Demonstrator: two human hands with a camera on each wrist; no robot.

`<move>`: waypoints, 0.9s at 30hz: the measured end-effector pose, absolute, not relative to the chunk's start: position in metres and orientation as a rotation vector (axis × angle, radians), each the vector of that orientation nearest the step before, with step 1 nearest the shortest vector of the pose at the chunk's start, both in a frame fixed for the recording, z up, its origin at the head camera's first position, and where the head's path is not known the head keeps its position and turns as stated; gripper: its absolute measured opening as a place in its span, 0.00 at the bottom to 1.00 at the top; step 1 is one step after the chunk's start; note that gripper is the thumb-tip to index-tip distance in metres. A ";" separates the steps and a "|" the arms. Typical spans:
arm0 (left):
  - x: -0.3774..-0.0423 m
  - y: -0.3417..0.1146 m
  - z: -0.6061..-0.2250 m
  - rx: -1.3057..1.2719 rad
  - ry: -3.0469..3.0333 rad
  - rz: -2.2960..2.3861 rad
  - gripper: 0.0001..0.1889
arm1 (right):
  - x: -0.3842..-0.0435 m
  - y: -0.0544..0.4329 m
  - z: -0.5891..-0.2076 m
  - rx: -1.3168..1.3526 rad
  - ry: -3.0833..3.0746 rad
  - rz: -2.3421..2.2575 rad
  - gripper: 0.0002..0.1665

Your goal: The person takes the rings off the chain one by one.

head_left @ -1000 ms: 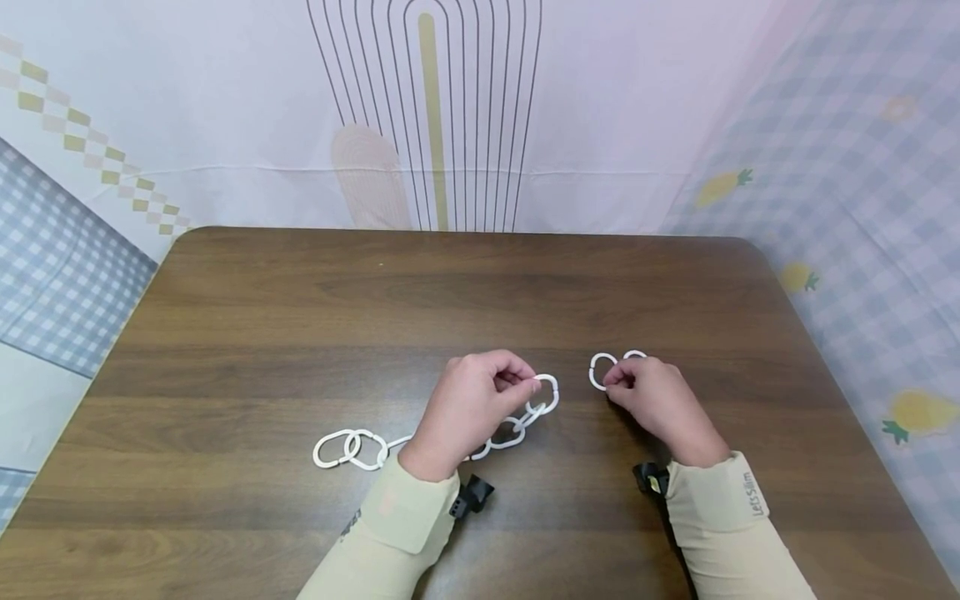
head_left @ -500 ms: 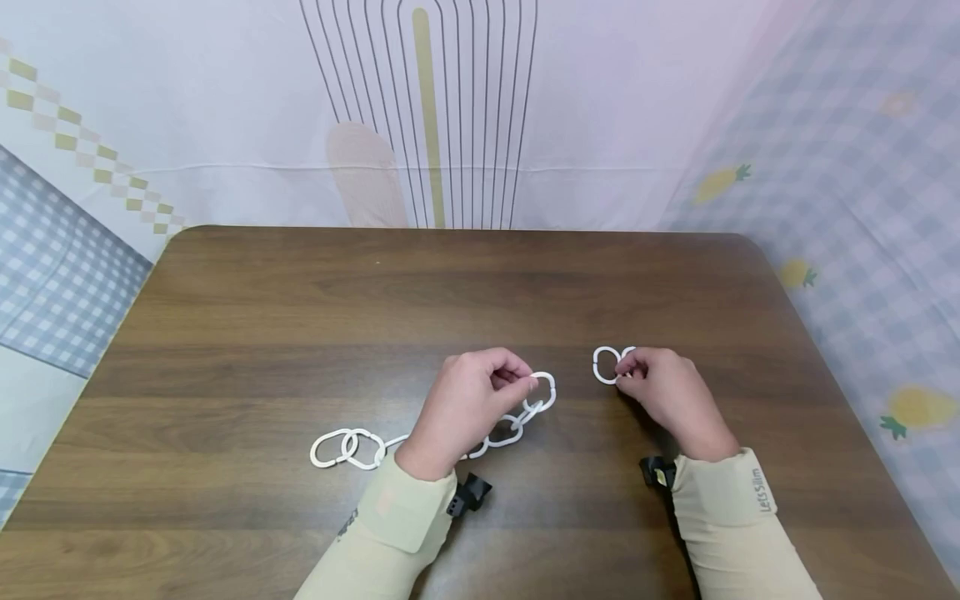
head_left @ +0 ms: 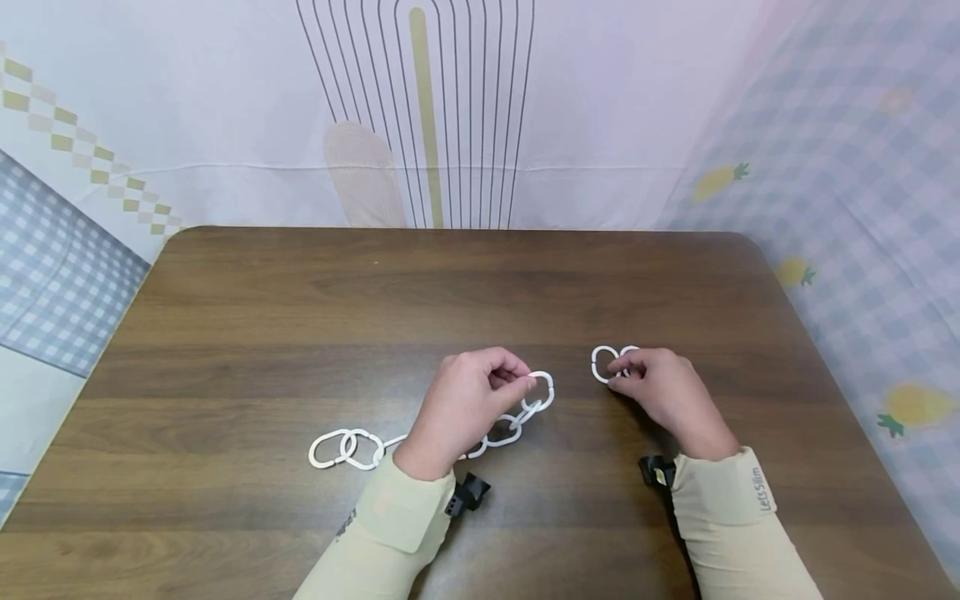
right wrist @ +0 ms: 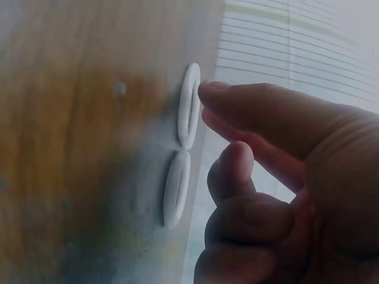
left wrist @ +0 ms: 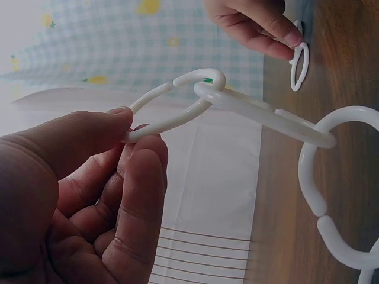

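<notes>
My left hand (head_left: 468, 408) pinches the end link of a white plastic chain (head_left: 505, 432) between thumb and fingertips. In the left wrist view, that end link (left wrist: 172, 118) is raised and hooks through a second link. The chain runs down under the left hand to more links (head_left: 347, 448) on the table. My right hand (head_left: 667, 396) is over two separate white links on the table, its thumb and finger slightly parted at one link (head_left: 602, 364). In the right wrist view, both loose links, an upper one (right wrist: 189, 106) and a lower one (right wrist: 176, 189), lie flat end to end.
The brown wooden table (head_left: 450, 292) has rounded far corners. A patterned cloth (head_left: 600, 100) hangs behind it and along the right side. Blue checked cloth (head_left: 67, 275) is at the left. A small black camera (head_left: 467, 494) sits at the left wrist.
The right hand has shifted slightly right and away, its fingers now a little apart, and the loose links moved slightly with it. The left hand keeps its pinch on the chain's end link.
</notes>
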State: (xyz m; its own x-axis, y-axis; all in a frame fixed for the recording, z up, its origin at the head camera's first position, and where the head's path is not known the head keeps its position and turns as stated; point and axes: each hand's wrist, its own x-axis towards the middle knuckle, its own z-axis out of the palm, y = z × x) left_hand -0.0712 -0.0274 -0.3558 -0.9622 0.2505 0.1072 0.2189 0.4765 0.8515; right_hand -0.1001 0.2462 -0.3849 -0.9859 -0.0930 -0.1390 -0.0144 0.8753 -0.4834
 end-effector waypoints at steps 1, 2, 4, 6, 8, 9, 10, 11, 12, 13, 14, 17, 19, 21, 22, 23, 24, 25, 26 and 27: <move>-0.071 -0.027 -0.356 0.425 2.672 1.534 0.02 | -0.100 0.245 -0.385 -0.095 2.884 -0.729 0.07; -0.071 -0.027 -0.356 0.425 2.671 1.536 0.02 | -0.100 0.245 -0.385 -0.102 2.883 -0.713 0.06; -0.071 -0.027 -0.356 0.425 2.671 1.536 0.02 | -0.100 0.245 -0.385 -0.111 2.869 -0.693 0.05; -0.071 -0.027 -0.355 0.422 2.667 1.533 0.02 | -0.100 0.246 -0.386 -0.117 2.860 -0.681 0.04; -0.070 -0.027 -0.355 0.423 2.662 1.535 0.02 | -0.100 0.248 -0.387 -0.125 2.860 -0.674 0.04; -0.070 -0.026 -0.355 0.423 2.662 1.535 0.02 | -0.100 0.248 -0.387 -0.127 2.858 -0.674 0.04; -0.071 -0.026 -0.355 0.424 2.663 1.535 0.02 | -0.100 0.249 -0.387 -0.127 2.857 -0.670 0.04; -0.071 -0.026 -0.356 0.425 2.663 1.536 0.02 | -0.100 0.250 -0.387 -0.128 2.855 -0.667 0.04; -0.071 -0.026 -0.356 0.426 2.666 1.537 0.02 | -0.100 0.250 -0.386 -0.126 2.853 -0.665 0.04; -0.071 -0.026 -0.356 0.429 2.668 1.537 0.02 | -0.100 0.251 -0.386 -0.124 2.852 -0.664 0.04; -0.071 -0.026 -0.356 0.427 2.671 1.535 0.02 | -0.100 0.251 -0.385 -0.120 2.851 -0.664 0.04; -0.071 -0.026 -0.356 0.429 2.673 1.529 0.03 | -0.100 0.252 -0.385 -0.108 2.848 -0.667 0.04; -0.071 -0.026 -0.356 0.426 2.670 1.528 0.02 | -0.100 0.252 -0.384 -0.104 2.851 -0.670 0.04; -0.070 -0.026 -0.355 0.424 2.667 1.528 0.02 | -0.100 0.252 -0.384 -0.102 2.855 -0.675 0.05; -0.070 -0.026 -0.355 0.423 2.667 1.527 0.02 | -0.100 0.252 -0.384 -0.104 2.858 -0.678 0.04; -0.070 -0.026 -0.355 0.423 2.666 1.528 0.02 | -0.100 0.252 -0.384 -0.107 2.861 -0.682 0.04; -0.070 -0.026 -0.355 0.422 2.665 1.529 0.02 | -0.099 0.252 -0.384 -0.111 2.865 -0.684 0.04; -0.070 -0.026 -0.354 0.422 2.664 1.530 0.02 | -0.099 0.251 -0.385 -0.115 2.867 -0.687 0.04; -0.070 -0.026 -0.354 0.421 2.661 1.533 0.02 | -0.099 0.251 -0.385 -0.119 2.872 -0.690 0.04; -0.070 -0.026 -0.354 0.420 2.659 1.536 0.02 | -0.099 0.251 -0.385 -0.122 2.878 -0.696 0.04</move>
